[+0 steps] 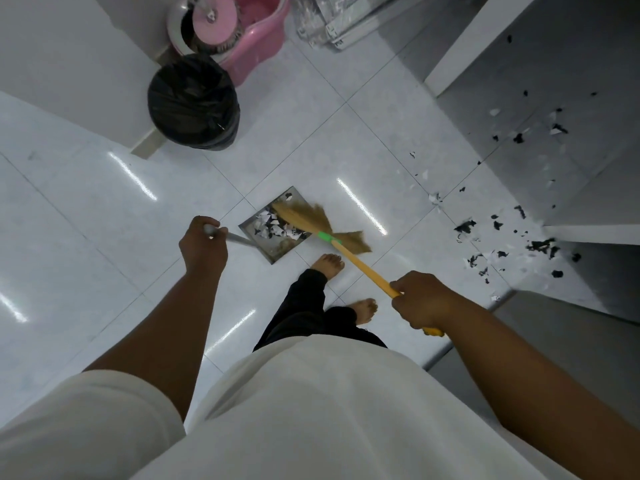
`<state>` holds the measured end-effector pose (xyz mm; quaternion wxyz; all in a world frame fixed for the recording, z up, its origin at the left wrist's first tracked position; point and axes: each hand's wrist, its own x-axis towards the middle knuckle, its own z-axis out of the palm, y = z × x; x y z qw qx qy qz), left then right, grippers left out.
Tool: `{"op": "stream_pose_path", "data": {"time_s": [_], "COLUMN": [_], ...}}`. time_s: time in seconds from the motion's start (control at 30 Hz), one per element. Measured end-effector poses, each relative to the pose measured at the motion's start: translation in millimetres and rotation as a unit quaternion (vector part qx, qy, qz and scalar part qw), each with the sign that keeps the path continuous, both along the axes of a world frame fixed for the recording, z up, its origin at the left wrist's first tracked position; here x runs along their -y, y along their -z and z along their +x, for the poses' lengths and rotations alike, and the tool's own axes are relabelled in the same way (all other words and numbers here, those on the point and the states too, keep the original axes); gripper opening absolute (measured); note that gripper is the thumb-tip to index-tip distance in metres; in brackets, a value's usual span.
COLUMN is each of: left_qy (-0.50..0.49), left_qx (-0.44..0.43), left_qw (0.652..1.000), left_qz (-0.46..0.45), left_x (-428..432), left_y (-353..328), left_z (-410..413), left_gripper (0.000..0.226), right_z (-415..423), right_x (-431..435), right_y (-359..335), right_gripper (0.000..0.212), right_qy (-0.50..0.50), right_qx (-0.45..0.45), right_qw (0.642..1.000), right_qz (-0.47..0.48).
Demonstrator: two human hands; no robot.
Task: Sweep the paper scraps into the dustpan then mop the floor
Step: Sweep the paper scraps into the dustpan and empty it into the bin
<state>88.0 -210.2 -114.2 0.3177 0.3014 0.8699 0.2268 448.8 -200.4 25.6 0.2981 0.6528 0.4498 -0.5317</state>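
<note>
The left hand point(202, 245) is closed around the dustpan point(273, 233) handle, pinning the pan flat on the floor point(104, 209) so scraps slide in. The right hand point(420, 299) is wrapped around the broom point(322, 232) handle — bristles over the pan's mouth. More paper scraps point(512, 247) lie well apart, toward the floor's right edge by the white furniture point(588, 98) — beyond the broom hand.

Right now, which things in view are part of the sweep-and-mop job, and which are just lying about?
Part of the job:
- broom, in right hand
- dustpan, its handle in left hand
- paper scraps on floor, some already in the dustpan
- pink mop bucket

Lying about:
- bin with black liner
- plastic-wrapped metal parts near the wall
</note>
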Motion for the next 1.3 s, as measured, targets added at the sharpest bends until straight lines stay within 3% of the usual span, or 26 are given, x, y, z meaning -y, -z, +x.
{"op": "stream_pose_path", "data": {"time_s": [0.17, 0.47, 0.63, 1.0, 1.07, 1.17, 1.3], "left_qy": [0.009, 0.059, 0.029, 0.045, 0.048, 0.049, 0.057], "left_qx": [0.017, 0.038, 0.094, 0.133, 0.135, 0.127, 0.137], "left_qw": [1.0, 0.996, 0.991, 0.987, 0.987, 0.987, 0.985], "left_qz": [0.009, 0.048, 0.089, 0.077, 0.077, 0.082, 0.091], "left_x": [-12, -40, -55, -107, -114, -121, -131], "left_y": [-3, -29, -49, -65, -67, -70, -83], "left_z": [15, 51, 61, 120, 127, 134, 147], "left_gripper": [0.01, 0.008, 0.007, 0.009, 0.008, 0.006, 0.004], "right_z": [52, 112, 136, 144, 148, 160, 170], "right_x": [18, 25, 31, 79, 88, 97, 108], "right_y": [-47, -99, -122, -146, -146, -150, -152], "right_gripper": [0.048, 0.049, 0.046, 0.051, 0.051, 0.048, 0.045], "right_qy": [0.022, 0.148, 0.177, 0.116, 0.184, 0.347, 0.416], "right_qx": [0.0, 0.04, 0.059, 0.094, 0.084, 0.041, 0.033], "right_qw": [0.999, 0.986, 0.979, 0.979, 0.97, 0.928, 0.898], "right_qz": [0.027, 0.06, 0.078, 0.135, 0.133, 0.132, 0.139]}}
